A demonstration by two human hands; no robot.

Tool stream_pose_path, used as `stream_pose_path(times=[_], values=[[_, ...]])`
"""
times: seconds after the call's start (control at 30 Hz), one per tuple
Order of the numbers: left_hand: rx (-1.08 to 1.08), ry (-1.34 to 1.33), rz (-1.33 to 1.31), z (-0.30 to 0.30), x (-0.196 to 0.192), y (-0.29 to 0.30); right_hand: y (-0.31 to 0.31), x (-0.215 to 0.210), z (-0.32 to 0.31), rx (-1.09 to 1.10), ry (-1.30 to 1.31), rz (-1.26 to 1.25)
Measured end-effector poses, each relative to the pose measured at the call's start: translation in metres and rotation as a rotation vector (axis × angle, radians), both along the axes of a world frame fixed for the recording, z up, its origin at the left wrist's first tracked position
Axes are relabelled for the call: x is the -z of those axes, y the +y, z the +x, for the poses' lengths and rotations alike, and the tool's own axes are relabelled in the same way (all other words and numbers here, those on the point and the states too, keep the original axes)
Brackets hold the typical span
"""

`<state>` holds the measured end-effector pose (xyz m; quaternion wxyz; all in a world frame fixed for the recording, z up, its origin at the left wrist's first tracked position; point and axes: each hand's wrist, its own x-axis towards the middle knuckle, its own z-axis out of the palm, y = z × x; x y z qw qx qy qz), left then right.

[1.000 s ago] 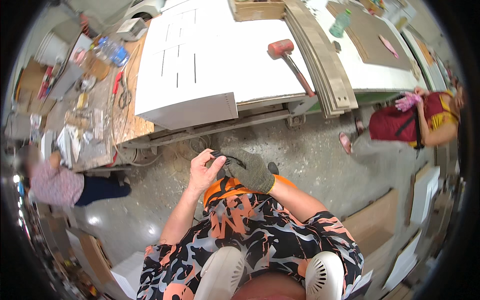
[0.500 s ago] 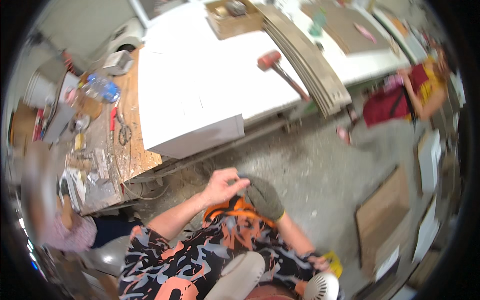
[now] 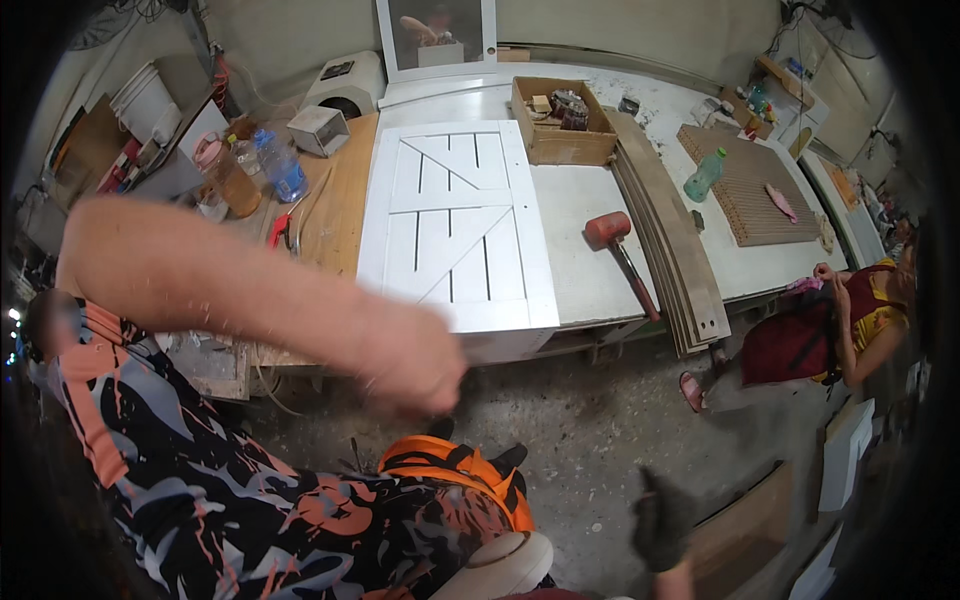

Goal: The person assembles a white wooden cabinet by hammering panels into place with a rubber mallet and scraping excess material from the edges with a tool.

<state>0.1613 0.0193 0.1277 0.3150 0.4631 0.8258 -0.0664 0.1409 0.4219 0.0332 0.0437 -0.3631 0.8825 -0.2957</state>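
My bare left hand (image 3: 415, 355) hangs in front of the near edge of the white panel door (image 3: 465, 260), its arm stretched across from the left. Motion smears its fingers, so their pose is unclear. Low on the right, over the floor, my right hand (image 3: 662, 520) wears a dark grey glove; at least one finger points out, and nothing shows in it. The panel, with slanted and upright grooves, lies flat on the worktable. To its right, a red-headed mallet (image 3: 607, 231) rests on the table, apart from both hands.
A cardboard box (image 3: 565, 148) and stacked long boards (image 3: 665, 220) sit beside the panel. Bottles (image 3: 280, 165) and red-handled scissors (image 3: 280, 230) lie on the left bench. A green bottle (image 3: 706, 174) is farther right. Another person (image 3: 850, 320) stands at the right; boards (image 3: 745, 530) lean below.
My hands, together at my waist before, are now apart: the left sweeps up over the table side, the right lowers to the right. My view has tilted up, showing more of the table.
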Motion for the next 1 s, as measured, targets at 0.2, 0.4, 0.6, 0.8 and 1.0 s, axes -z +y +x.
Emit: stream_pose_path(times=[0.2, 0.4, 0.6, 0.8, 1.0], values=[[0.378, 0.657, 0.918, -0.127, -0.025, 0.148, 0.016, -0.034, -0.153, 0.080, 0.597, 0.208], [1.135, -0.393, 1.013, 0.005, -0.052, 0.280, 0.002, -0.008, -0.236, 0.296, 0.657, 0.685], [1.247, 0.057, 1.319, 0.048, -0.023, 0.301, -0.001, 0.005, -0.219, 0.335, 0.620, 0.866], [1.037, -0.425, 1.681, 0.116, 0.066, 0.361, -0.040, 0.065, -0.208, 0.590, 0.537, -0.067], [0.625, -0.100, 1.169, 0.002, 0.049, 0.244, -0.057, 0.193, -0.165, 0.852, 0.254, -0.347]])
